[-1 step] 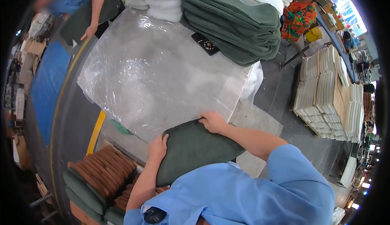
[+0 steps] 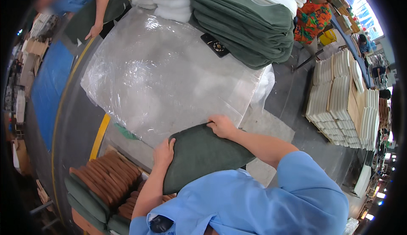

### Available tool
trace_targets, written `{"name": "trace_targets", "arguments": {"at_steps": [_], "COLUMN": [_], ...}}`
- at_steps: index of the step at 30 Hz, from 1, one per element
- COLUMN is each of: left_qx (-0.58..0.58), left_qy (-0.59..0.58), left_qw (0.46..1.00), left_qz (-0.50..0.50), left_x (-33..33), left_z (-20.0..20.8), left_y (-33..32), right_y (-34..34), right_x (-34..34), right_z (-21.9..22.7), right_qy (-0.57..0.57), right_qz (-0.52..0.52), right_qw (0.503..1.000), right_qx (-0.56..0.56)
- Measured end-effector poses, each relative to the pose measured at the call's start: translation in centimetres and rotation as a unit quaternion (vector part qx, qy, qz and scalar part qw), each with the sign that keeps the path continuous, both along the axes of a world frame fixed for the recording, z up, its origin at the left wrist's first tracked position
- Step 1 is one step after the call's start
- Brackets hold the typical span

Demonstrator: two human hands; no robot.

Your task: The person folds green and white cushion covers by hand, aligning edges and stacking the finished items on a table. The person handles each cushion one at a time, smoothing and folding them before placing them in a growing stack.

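A dark green fabric cushion cover [image 2: 203, 156] is stretched out in front of my chest, its lower side against my blue shirt. My left hand [image 2: 164, 153] grips its left corner, thumb on top and the other fingers hidden beneath. At the far edge, my right hand [image 2: 222, 127] pinches the upper corner with curled fingers. Both hands are at the near edge of a table [image 2: 169, 78] wrapped in clear plastic film. On the table's far side lies a tall stack of similar green covers [image 2: 246, 27], apart from my hands.
White padding [image 2: 171, 2] is piled beside the green stack. A black tray [image 2: 215, 45] with small pieces lies near it. Brown cushions [image 2: 108, 177] fill a box at lower left. A co-worker's hand [image 2: 94, 30] rests on green fabric at upper left. White pads [image 2: 339, 95] stand stacked at right.
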State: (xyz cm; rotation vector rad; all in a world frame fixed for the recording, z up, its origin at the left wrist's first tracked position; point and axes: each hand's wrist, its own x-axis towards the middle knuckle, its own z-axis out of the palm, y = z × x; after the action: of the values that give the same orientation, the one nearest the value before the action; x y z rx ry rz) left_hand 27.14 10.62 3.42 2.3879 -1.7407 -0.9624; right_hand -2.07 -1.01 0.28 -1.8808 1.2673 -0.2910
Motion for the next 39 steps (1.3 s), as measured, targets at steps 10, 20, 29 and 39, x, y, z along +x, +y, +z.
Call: {"name": "trace_targets", "arguments": {"at_steps": [10,20,29,39], "left_qx": [-0.084,0.14,0.159,0.137], "left_qy": [0.164,0.559,0.472,0.238], "left_qw": [0.97,0.655,0.745,0.928], "left_qz": [0.161,0.488,0.445,0.25], "left_x": [4.5,2.0,4.7,3.4], "left_z": [4.7,12.6,4.7,5.6], "left_y": [2.7,12.0,11.8,6.5], "right_y": [-2.1,2.8,0.7,0.9], "right_x": [-7.5,-9.9,-8.8,-10.7], "right_z": [8.4,14.6,6.4,1.0], "right_qy": [0.057,0.037,0.135,0.14], "right_qz": [-0.109,-0.169,-0.163,-0.096], "right_qw": [0.988,0.806,0.839,0.884], "right_qx": [0.089,0.566,0.502,0.435]}}
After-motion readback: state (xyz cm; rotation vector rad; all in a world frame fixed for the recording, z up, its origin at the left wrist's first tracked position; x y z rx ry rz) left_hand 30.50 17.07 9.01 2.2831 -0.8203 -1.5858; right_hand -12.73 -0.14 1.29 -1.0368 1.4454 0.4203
